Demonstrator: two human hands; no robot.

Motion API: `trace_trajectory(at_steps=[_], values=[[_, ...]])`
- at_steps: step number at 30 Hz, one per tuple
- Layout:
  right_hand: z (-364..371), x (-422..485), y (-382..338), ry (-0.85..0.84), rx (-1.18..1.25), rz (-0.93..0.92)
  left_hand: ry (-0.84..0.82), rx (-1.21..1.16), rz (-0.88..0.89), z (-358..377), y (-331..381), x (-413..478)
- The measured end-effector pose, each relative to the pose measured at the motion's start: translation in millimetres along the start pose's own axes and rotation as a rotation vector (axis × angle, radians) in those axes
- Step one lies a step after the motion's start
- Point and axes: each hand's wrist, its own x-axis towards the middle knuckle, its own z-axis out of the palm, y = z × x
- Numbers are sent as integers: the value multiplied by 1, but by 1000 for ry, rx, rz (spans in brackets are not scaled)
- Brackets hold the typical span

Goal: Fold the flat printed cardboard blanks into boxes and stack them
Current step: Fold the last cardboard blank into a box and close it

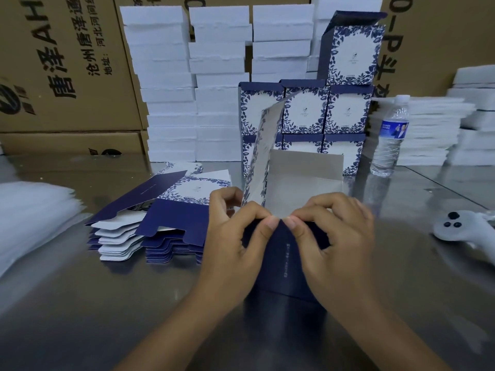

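Evidently both hands are working on the half-formed box [284, 263], which is standing on the steel table [80, 303] directly in front of the person. The left hand [233, 234] and right hand [334, 231] are curling round its near navy wall, fingertips [272, 223] meeting at the top edge, probably to press in a crease. Flat blanks [160, 223] are lying fanned just to the left, within easy reach. Finished boxes [305, 113] are standing stacked behind, likely to keep the folding space free.
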Motion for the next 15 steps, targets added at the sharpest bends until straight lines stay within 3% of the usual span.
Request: trace_trajectory(at_steps=[15], values=[[2,-4,10,56,-33,3,106,143,109,-6,-8,7]])
